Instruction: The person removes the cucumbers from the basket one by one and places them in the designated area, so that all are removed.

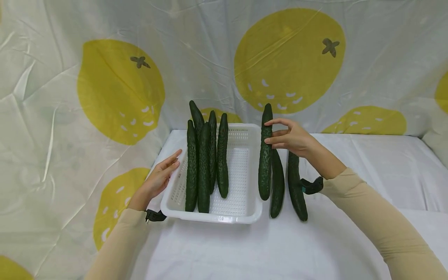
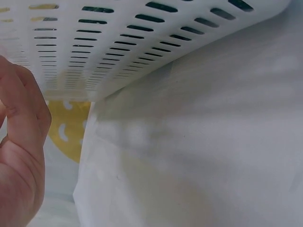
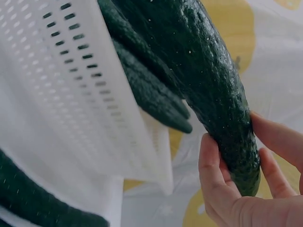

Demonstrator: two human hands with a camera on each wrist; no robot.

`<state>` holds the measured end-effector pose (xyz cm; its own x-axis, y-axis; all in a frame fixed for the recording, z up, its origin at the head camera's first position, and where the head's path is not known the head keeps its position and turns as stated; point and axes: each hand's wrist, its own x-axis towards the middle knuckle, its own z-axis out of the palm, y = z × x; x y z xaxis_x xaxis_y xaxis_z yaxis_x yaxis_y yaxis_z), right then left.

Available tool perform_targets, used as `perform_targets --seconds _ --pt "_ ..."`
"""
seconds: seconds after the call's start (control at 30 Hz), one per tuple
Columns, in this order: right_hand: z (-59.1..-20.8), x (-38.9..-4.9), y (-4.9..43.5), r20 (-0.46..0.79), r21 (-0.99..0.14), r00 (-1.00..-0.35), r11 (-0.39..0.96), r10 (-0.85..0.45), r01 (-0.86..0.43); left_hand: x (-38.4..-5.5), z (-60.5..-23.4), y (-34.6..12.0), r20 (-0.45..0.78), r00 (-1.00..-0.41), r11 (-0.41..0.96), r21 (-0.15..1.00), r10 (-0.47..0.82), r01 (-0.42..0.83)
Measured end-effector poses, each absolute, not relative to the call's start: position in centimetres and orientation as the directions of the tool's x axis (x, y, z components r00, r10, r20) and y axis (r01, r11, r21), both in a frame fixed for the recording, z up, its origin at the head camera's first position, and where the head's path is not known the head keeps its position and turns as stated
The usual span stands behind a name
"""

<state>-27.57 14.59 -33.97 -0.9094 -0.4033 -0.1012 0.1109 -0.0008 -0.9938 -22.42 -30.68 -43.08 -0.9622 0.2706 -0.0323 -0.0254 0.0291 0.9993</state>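
My right hand (image 1: 292,138) pinches a long dark green cucumber (image 1: 265,163) between thumb and fingers near its upper end. That cucumber is raised beside the right rim of a white plastic basket (image 1: 239,219). In the right wrist view, fingers and thumb lie on both sides of the cucumber (image 3: 208,80). At the basket's left side is my left hand (image 1: 159,179), its fingers extended along the rim; whether they touch it is hard to tell. Several cucumbers (image 1: 204,167) lie lengthwise in the basket's left part, some tips leaning past the far rim.
Two more cucumbers lie on the white cloth right of the basket: one (image 1: 277,186) partly behind the held cucumber, another (image 1: 297,190) under the right wrist. A lemon-print curtain (image 1: 199,50) hangs behind and at the left. White cloth (image 1: 217,252) covers the table.
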Motion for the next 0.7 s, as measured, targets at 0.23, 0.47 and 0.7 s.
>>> perform_targets --seconds 0.23,0.47,0.7 --pt "-34.7 -27.2 17.3 -0.087 -0.995 -0.914 -0.005 -0.396 0.097 -22.3 -42.9 -30.5 -0.040 -0.962 0.029 0.999 0.269 -0.034" --pt "-35.6 -26.8 19.5 -0.089 -0.996 -0.912 0.019 -0.401 0.089 -22.3 -43.0 -30.5 -0.046 -0.961 0.024 0.999 0.273 -0.041" --pt "-36.6 -26.4 21.4 -0.100 -0.995 -0.919 0.023 -0.382 0.099 -22.4 -43.1 -30.5 -0.042 -0.962 0.024 0.999 0.268 -0.037"
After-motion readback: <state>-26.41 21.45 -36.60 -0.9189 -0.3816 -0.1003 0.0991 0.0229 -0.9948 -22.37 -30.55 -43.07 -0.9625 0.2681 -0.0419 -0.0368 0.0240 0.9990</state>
